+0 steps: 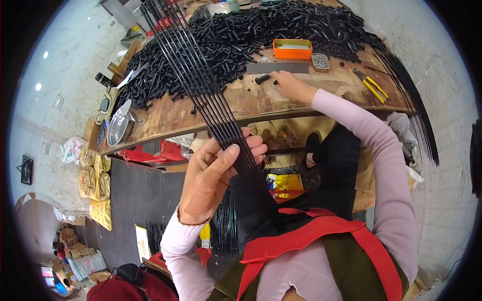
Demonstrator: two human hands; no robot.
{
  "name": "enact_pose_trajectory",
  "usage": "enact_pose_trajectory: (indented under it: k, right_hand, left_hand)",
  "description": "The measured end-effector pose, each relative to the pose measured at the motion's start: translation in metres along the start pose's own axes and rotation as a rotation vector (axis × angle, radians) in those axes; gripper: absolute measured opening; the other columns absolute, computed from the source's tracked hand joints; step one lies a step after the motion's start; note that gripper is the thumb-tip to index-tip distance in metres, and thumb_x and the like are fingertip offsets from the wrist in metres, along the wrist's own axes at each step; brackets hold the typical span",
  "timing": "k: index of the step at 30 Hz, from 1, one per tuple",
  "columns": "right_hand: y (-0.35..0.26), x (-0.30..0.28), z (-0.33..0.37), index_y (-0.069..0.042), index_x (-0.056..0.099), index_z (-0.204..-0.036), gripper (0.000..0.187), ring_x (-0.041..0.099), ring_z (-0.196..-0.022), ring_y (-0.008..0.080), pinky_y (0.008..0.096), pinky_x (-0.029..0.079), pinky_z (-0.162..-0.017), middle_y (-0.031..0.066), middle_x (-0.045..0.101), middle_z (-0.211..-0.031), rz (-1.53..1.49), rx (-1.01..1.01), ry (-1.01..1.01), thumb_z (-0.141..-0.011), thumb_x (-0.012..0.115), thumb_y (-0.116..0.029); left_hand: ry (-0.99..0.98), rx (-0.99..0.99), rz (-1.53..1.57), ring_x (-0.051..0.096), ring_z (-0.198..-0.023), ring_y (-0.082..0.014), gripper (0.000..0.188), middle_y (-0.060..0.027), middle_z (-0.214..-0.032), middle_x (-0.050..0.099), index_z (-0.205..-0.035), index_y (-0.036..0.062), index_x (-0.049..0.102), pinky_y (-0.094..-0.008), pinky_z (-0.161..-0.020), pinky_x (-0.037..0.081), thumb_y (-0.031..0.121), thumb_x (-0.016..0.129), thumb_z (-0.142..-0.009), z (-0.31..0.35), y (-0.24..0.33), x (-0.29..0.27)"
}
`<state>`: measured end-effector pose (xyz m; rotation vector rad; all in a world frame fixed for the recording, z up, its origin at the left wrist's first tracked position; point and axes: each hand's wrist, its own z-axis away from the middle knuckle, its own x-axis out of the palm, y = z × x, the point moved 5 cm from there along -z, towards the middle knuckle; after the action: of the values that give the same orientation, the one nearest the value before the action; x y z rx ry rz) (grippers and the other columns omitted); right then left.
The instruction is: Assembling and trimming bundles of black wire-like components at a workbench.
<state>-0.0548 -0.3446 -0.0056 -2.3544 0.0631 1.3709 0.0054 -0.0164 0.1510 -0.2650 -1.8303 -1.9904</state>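
Observation:
A row of long thin black rods (203,100), spread side by side, slants up and away to the left over the workbench. My left hand (213,173) is closed around their lower part, thumb on top and fingers behind. My right hand (293,86) reaches over the bench top, its fingertips pinched at a small black piece (275,82). Just left of those fingertips lies a short black tube (261,79). Behind it is a flat grey strip (253,68).
A large heap of short black tubular parts (241,37) covers the back of the wooden workbench (168,113). Nearby stand an orange box (292,55) and a dish of small metal pieces (320,61). Yellow-handled pliers (374,90), more rods (419,118) and a metal bowl (119,126) lie toward the edges.

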Motion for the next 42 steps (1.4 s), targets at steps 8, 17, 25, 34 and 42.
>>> enact_pose_trajectory:
  k: [8,17,25,34,42]
  right_hand:
    - [-0.008,0.011,-0.061,-0.002,0.062,-0.113,0.035,0.062,-0.095,0.0437,0.0499,0.050,-0.083,0.0273,0.065,-0.097,0.140,0.040,-0.189,-0.079,0.057,-0.004]
    - [-0.027,0.022,-0.146,-0.005,0.060,-0.121,0.034,0.062,-0.100,0.0395,0.0459,0.050,-0.085,0.0233,0.065,-0.101,-0.054,-0.045,-0.031,-0.089,0.062,-0.016]
    - [-0.103,-0.045,-0.086,0.000,0.051,-0.132,0.045,0.061,-0.113,0.0318,0.0406,0.048,-0.097,0.0211,0.063,-0.119,-1.456,0.263,-0.381,-0.101,0.052,-0.033]
    - [-0.191,-0.136,-0.034,0.007,0.046,-0.133,0.043,0.056,-0.123,0.0283,0.0395,0.042,-0.109,0.0203,0.057,-0.130,-1.584,0.179,-0.458,-0.101,0.051,-0.022]
    - [-0.168,-0.184,-0.033,0.003,0.058,-0.124,0.036,0.065,-0.107,0.0217,0.0331,0.052,-0.098,0.0131,0.067,-0.115,-1.221,0.241,-0.165,-0.094,0.064,-0.017]
  left_hand:
    - [0.047,0.007,0.073,0.062,-0.115,-0.0294,0.040,-0.0204,-0.124,0.062,-0.133,-0.0066,0.048,-0.0405,-0.103,0.048,0.011,0.055,-0.098,0.000,0.000,-0.028]
    - [0.074,0.011,0.060,0.061,-0.115,-0.0333,0.043,-0.0228,-0.123,0.061,-0.133,-0.0073,0.046,-0.0494,-0.103,0.047,0.012,0.056,-0.097,-0.008,0.002,-0.031]
    - [0.026,0.014,0.004,0.062,-0.113,-0.0230,0.041,-0.0165,-0.124,0.062,-0.132,-0.0054,0.048,-0.0366,-0.097,0.050,0.021,0.053,-0.101,-0.026,-0.001,-0.029]
    - [-0.196,0.007,0.090,0.063,-0.112,-0.0267,0.040,-0.0191,-0.120,0.063,-0.126,-0.0079,0.049,-0.0417,-0.095,0.054,0.025,0.043,-0.105,-0.065,-0.008,-0.003]
    - [-0.345,0.077,0.053,0.062,-0.115,-0.0306,0.045,-0.0235,-0.124,0.060,-0.131,-0.0090,0.044,-0.0417,-0.093,0.056,0.028,0.037,-0.106,-0.117,-0.001,0.022]
